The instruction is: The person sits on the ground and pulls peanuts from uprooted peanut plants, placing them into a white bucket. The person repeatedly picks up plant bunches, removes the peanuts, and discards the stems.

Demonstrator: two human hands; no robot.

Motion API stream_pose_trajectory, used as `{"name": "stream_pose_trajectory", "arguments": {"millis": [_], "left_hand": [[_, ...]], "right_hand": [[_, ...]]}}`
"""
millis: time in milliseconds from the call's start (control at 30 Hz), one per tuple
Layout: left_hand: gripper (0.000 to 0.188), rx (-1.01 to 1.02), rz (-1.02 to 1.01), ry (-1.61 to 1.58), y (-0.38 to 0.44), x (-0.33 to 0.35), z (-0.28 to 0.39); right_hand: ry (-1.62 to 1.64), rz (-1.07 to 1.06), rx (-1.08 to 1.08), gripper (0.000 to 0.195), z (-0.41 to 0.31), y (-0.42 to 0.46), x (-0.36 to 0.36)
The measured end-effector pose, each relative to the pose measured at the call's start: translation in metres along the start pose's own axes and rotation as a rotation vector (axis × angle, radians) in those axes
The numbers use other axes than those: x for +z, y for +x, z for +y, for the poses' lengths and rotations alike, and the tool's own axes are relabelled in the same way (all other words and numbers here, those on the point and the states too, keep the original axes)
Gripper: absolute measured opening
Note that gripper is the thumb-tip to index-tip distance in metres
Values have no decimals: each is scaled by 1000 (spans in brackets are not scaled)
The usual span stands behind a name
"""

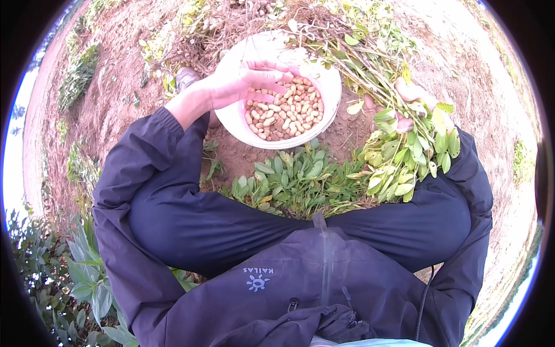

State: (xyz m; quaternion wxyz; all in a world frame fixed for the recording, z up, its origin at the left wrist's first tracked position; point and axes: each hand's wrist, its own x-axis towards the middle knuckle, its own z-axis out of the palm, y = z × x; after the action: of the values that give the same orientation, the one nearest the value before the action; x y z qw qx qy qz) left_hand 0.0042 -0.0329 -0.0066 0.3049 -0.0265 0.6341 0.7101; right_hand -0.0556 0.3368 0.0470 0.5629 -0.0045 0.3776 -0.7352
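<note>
Between my bent legs and the pulled plants stands a white plastic bucket (334, 102), with many peanuts in their shells (295, 110) inside. Over its left part is my left hand (256, 82), fingers spread and pointing right, with nothing seen in it. At the right, my right hand (409, 108) is closed around the stems of a bunch of peanut plants (401, 149). The leaves hang towards my right knee and partly cover the fingers. The roots of the bunch reach up and left to the bucket's far rim, where bright glare hides detail.
Leafy peanut plants (303, 178) lie on the soil just before my lap. Beyond the bucket is a heap of uprooted plants with roots and pods (208, 39). More greenery (80, 73) lies on the ground at the far left, and taller leafy plants (91, 277) grow at the lower left.
</note>
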Motion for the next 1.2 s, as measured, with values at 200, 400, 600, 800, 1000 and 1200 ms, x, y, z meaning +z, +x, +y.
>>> {"name": "stream_pose_trajectory", "arguments": {"millis": [200, 400, 600, 800, 1000, 1200], "left_hand": [[30, -114, -21, 214, 3, -10, -15], [36, -212, -174, 615, 3, -10, -37], [36, -174, -265, 822, 10, -4, -43], [40, -202, -233, 934, 0, 23, -4], [41, -56, -231, 812, 1, 7, -25], [40, -65, -175, 789, -2, -15, -36]], "right_hand": [[-363, 218, -40, 43, -8, 2, -2], [-1378, 480, -209, 45, -59, 42, 4], [-1730, 462, -805, 51, -121, 95, 64], [-2114, 360, -803, 46, -137, 226, 94], [-2288, 324, -736, 42, -140, 270, 77], [-2415, 397, -778, 39, -164, 218, -6]]}}
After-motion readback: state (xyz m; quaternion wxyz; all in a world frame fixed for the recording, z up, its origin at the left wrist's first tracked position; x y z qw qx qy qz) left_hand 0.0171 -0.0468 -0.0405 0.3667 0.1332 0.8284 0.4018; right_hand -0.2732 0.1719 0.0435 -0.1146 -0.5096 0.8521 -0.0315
